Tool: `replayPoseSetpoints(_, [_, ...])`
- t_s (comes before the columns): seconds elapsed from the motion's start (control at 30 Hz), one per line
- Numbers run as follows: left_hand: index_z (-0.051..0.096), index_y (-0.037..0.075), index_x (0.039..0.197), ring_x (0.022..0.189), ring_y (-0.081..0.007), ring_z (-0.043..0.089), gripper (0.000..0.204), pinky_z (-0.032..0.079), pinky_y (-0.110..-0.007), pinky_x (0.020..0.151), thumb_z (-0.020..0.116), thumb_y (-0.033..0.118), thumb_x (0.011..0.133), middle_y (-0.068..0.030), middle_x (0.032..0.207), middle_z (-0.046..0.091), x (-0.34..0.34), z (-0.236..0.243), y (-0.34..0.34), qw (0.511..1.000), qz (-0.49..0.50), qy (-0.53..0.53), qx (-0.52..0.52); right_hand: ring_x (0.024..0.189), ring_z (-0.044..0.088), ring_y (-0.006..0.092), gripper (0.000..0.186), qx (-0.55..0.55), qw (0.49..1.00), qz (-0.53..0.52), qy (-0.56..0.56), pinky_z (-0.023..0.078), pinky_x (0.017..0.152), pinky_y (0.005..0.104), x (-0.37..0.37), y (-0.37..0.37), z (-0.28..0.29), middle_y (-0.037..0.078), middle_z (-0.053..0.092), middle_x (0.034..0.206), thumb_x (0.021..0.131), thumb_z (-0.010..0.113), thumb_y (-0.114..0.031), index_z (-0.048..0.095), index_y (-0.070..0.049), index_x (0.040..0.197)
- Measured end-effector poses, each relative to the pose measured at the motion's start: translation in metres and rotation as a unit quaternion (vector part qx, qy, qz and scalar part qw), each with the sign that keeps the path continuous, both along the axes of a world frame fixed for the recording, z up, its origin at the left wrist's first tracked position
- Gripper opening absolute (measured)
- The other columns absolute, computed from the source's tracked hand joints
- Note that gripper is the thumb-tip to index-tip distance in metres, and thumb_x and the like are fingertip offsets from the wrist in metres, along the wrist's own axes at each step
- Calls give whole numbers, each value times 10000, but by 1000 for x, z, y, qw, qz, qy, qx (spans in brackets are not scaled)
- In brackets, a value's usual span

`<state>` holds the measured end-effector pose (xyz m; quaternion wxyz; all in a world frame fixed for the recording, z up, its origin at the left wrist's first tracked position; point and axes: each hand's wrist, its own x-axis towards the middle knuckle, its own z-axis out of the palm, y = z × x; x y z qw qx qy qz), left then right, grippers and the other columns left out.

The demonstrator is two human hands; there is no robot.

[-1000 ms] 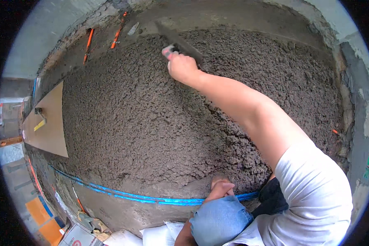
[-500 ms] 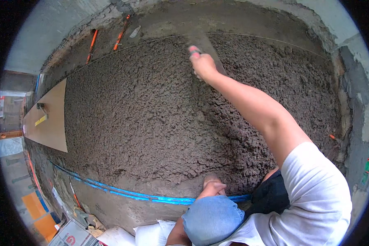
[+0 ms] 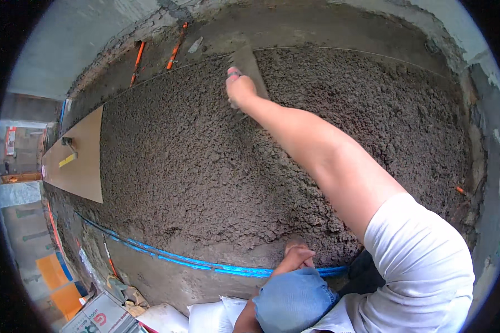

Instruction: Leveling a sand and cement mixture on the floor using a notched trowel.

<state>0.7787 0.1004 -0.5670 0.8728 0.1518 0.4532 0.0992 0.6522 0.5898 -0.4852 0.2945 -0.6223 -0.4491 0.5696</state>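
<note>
Plenty of rough grey-brown mortar [image 3: 194, 166] between bare concrete walls [image 3: 83, 44].

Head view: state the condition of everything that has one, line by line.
Right grip: closed on the trowel.
Trowel: held over the mortar, contact unclear.
Mortar: spread out, rough, lumpy.
Tan board: lying flat.
Blue pipes: side by side.
Far-left orange pipes: apart.

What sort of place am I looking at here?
Most likely a building site or renovation: coarse, mortar-like mix covers much of the ground, blue tubes and orange tubes lie exposed, and the right hand holds a trowel.
</note>
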Motion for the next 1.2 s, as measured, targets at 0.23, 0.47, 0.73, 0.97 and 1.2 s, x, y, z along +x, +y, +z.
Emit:
replayPoseSetpoints(0.23, [670,-69,797,635,-205,655,460,521,-331,576,451,304,953,-137,664,652,-7,-91,-29,812,92,-460,346,892,619,405,427,85,990,-12,-110,488,779,456,93,-37,14,257,638,901,873,428,-345,639,24,920])
replayPoseSetpoints(0.47, [663,-59,806,632,-209,637,491,509,-331,584,416,333,968,-124,664,640,1,-48,-27,894,109,-151,408,916,610,400,432,157,932,252,-207,477,825,451,151,-65,18,246,636,953,856,475,-375,642,15,939])
replayPoseSetpoints(0.73, [665,-47,743,591,-170,636,497,491,-297,515,427,330,963,-120,633,645,-16,-22,-64,996,-11,-3,85,902,627,375,402,169,936,98,-293,476,795,442,239,-25,18,237,647,896,844,509,-362,645,10,912])
replayPoseSetpoints(0.97, [583,-140,1054,859,-234,646,612,513,-371,764,296,396,986,-181,900,667,-3,2,21,981,-166,-99,33,907,628,362,430,150,939,202,-233,470,813,402,220,-49,21,242,643,915,850,501,-394,649,4,920])
replayPoseSetpoints(1.2, [574,-142,1064,869,-251,638,611,501,-328,798,274,384,978,-190,942,660,-42,-114,-79,971,-48,-224,62,891,636,362,449,138,950,120,-255,473,795,431,278,-26,31,231,652,886,838,514,-408,646,13,927])
